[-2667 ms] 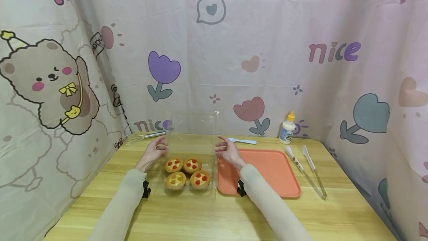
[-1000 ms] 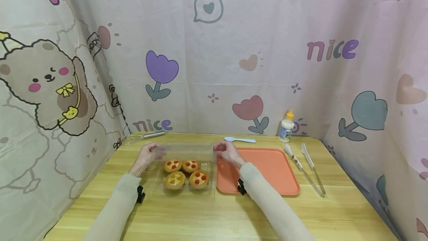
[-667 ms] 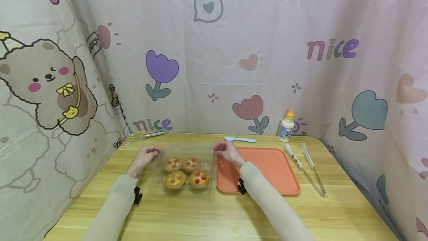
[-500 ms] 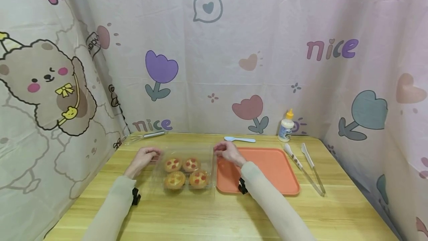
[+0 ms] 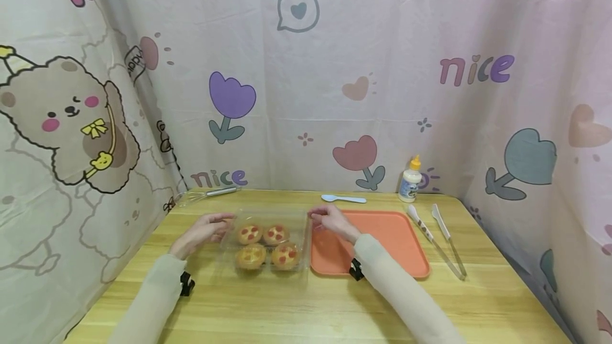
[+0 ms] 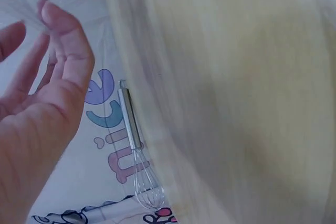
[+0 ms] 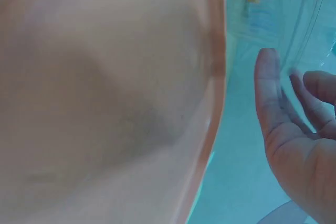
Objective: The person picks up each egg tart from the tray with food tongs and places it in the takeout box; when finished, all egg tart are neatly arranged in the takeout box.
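A clear plastic clamshell box (image 5: 263, 247) sits on the table with its lid lying over several small tarts (image 5: 285, 255), most topped with red pieces and one with yellow. My left hand (image 5: 205, 231) is at the box's back left corner, its fingers loosely bent. In the left wrist view the left hand (image 6: 58, 93) has its fingertips close to the clear plastic; contact is hard to tell. By the back right corner is my right hand (image 5: 334, 222). The right wrist view shows the right hand (image 7: 304, 145) with extended fingers beside the plastic wall, gripping nothing.
An orange tray (image 5: 387, 243) lies right of the box, partly under my right forearm. Tongs (image 5: 442, 243) lie beyond it, and a white bottle with yellow cap (image 5: 409, 182) stands behind. A pale blue spatula (image 5: 346, 199) and a whisk (image 5: 210, 194) lie along the back edge.
The lid, upright at first, has swung forward and down over the tarts. My left hand has drawn left and slightly nearer; the right hand has shifted slightly right, its fingers loosening.
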Demonstrator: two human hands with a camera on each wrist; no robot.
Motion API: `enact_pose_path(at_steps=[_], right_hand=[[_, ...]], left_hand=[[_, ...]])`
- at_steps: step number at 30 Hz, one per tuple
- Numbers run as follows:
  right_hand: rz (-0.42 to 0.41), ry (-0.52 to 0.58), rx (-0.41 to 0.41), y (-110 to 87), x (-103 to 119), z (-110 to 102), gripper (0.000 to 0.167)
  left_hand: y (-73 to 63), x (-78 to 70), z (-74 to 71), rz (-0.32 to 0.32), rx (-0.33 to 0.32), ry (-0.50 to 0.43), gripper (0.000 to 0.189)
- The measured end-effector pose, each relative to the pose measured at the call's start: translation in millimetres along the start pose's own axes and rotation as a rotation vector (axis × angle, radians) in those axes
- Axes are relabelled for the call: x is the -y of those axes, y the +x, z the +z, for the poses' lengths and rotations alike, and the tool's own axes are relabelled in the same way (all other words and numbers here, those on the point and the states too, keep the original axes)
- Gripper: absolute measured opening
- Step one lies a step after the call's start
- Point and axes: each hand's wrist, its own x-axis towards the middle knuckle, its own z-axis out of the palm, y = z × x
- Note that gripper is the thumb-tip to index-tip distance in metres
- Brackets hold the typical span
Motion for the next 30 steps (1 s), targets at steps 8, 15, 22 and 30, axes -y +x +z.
enact_pose_path(at_steps=[8, 15, 22, 30], right_hand=[[0.002, -0.03, 0.076, -23.0, 1.4, 3.4, 0.044], [-0.008, 0.003, 0.115, -48.9, 4.0, 9.7, 0.055], [0.032, 0.112, 0.146, -70.5, 2.9, 21.1, 0.075], [0.049, 0.197, 0.15, -71.4, -2.7, 28.8, 0.078]], left_hand=[[-15.3, -4.8, -1.9, 0.023, 0.127, 0.041, 0.068], [-28.8, -6.7, -3.5, 0.016, 0.207, 0.016, 0.074], [-37.2, -4.0, -8.9, 0.03, 0.364, -0.078, 0.079], [-43.4, -1.3, -12.2, 0.038, 0.539, -0.229, 0.088]])
